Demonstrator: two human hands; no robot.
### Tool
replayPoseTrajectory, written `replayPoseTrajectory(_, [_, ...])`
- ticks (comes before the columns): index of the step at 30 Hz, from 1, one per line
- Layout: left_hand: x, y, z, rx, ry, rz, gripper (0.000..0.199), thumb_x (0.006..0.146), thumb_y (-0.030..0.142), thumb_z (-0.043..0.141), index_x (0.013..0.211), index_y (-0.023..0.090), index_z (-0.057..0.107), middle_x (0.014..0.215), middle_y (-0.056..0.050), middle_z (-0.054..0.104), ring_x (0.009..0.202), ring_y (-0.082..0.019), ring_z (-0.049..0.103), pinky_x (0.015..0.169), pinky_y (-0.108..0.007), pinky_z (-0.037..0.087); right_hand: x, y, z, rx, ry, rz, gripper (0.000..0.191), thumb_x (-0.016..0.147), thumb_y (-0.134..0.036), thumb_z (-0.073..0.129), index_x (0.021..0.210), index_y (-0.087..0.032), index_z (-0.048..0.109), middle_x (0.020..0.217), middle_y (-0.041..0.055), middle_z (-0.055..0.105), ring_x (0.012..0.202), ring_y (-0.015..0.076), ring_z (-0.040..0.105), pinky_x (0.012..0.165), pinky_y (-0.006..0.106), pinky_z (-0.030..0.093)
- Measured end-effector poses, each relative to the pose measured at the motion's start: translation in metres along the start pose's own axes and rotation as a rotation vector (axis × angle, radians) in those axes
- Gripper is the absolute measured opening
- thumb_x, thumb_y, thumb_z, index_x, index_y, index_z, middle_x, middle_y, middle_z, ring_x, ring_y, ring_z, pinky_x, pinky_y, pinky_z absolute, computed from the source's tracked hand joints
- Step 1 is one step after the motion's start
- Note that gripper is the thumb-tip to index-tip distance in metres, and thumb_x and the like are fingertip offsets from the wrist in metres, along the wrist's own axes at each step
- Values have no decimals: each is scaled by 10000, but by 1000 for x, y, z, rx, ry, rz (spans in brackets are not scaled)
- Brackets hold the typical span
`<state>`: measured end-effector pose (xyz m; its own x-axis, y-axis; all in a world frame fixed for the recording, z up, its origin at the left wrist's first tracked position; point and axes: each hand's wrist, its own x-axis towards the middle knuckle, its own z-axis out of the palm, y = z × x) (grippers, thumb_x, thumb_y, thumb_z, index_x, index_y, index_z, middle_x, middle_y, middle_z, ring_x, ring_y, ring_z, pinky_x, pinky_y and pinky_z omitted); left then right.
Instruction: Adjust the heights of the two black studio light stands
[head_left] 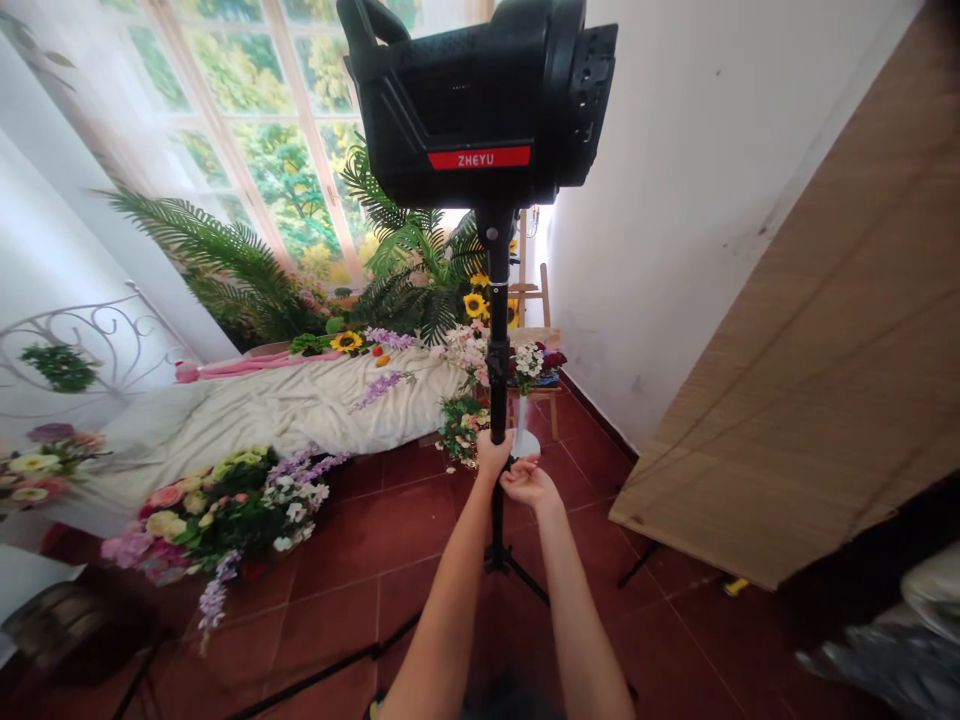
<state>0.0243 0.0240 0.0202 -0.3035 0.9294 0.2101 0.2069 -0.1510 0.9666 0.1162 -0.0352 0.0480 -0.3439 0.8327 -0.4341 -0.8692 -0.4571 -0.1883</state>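
Here, the left hand [493, 453] is closed around the black pole [499, 400] of an upright stand, fingers wrapped about the shaft. Just beside it, toward four o'clock, the right hand [529, 482] is half curled with the palm turned partly upward, its fingertips at the pole; whether they pinch anything there I cannot tell. At twelve o'clock from the hands, on top of the pole, sits a large black studio light [450, 115] with a red label reading ZHEYU, and at six o'clock the stand's legs [525, 580] spread over the red tiled floor [405, 520]. Between nine and ten o'clock lies a bed with a rumpled cream cover [300, 415], and at nine o'clock a mixed flower arrangement [217, 510] stands along its near side. Palm fronds [405, 250] rise toward eleven o'clock before a bright window scene [255, 130]. Close to twelve, behind the pole, are sunflowers [474, 305] and a wooden easel [545, 300]. Between two and three o'clock leans a broad tan panel [795, 330]; near four, a small yellow object [736, 587] lies on the floor.
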Motion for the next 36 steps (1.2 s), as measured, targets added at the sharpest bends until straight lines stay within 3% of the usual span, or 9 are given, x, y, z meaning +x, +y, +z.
replayPoseTrajectory(7, [-5, 5, -8, -36, -94, -31, 308, 689, 406, 622, 539, 151, 537, 501, 5, 528, 487, -103, 482, 485, -221, 359, 4, -5, 4, -276, -54, -86, 575, 894, -14, 246, 381, -162, 457, 302, -65, 272, 330, 65, 243, 566, 249, 301])
replayPoseTrajectory(11, [-13, 8, -10, -142, -100, -5, 284, 697, 425, 637, 719, 144, 606, 655, -17, 601, 614, -121, 547, 593, -236, 428, -2, -6, 6, -253, -57, -92, 582, 875, 17, 212, 394, -168, 480, 313, -54, 337, 341, 67, 282, 561, 237, 315])
replayPoseTrajectory(14, [-38, -1, -26, -255, -100, 12, 302, 699, 419, 639, 860, 164, 616, 807, -42, 643, 764, -140, 594, 726, -263, 462, -10, -5, 7, -246, -72, -119, 538, 851, 21, 240, 421, -174, 498, 343, -42, 408, 362, 77, 334, 562, 239, 338])
replayPoseTrajectory(16, [-74, -22, -54, -279, -124, -78, 303, 709, 428, 612, 846, 158, 619, 811, -60, 650, 764, -147, 605, 734, -281, 472, -16, -3, 5, -228, -76, -142, 506, 834, 22, 253, 442, -175, 506, 368, -36, 449, 374, 76, 366, 562, 237, 353])
replayPoseTrajectory(18, [-127, -56, -97, -260, -216, -258, 316, 715, 442, 575, 771, 134, 620, 738, -66, 648, 662, -144, 599, 655, -286, 479, -21, 1, 2, -180, -78, -160, 475, 819, 20, 251, 487, -177, 528, 414, -31, 501, 387, 70, 402, 564, 233, 372])
replayPoseTrajectory(21, [-229, -122, -185, -117, -315, -546, 275, 659, 404, 609, 672, 130, 609, 588, -20, 615, 505, -119, 548, 564, -272, 454, -26, 12, 0, -66, -77, -242, 429, 816, -23, 237, 616, -184, 580, 557, -6, 607, 423, 67, 467, 550, 232, 406])
replayPoseTrajectory(26, [-397, -201, -357, 112, 29, -927, 166, 636, 293, 623, 564, 158, 559, 473, 15, 555, 473, -128, 560, 516, -248, 440, -35, 76, 1, 98, 16, -466, 302, 806, -179, 285, 784, -196, 586, 728, 13, 672, 450, 66, 509, 445, 198, 406])
replayPoseTrajectory(31, [-524, -208, -524, 281, 314, -1152, 186, 636, 265, 617, 517, 170, 510, 442, 15, 541, 485, -165, 598, 464, -236, 429, -61, 224, -9, 23, -50, -233, 203, 748, -140, 385, 826, -189, 566, 640, -35, 645, 447, 51, 508, 459, 172, 430])
replayPoseTrajectory(36, [-619, -192, -652, 288, 526, -1218, 208, 659, 283, 606, 526, 166, 497, 461, 11, 551, 518, -176, 623, 476, -241, 455, -101, 404, -22, -173, -74, 70, 175, 752, -131, 428, 826, -195, 573, 686, -42, 667, 474, 48, 532, 482, 166, 457])
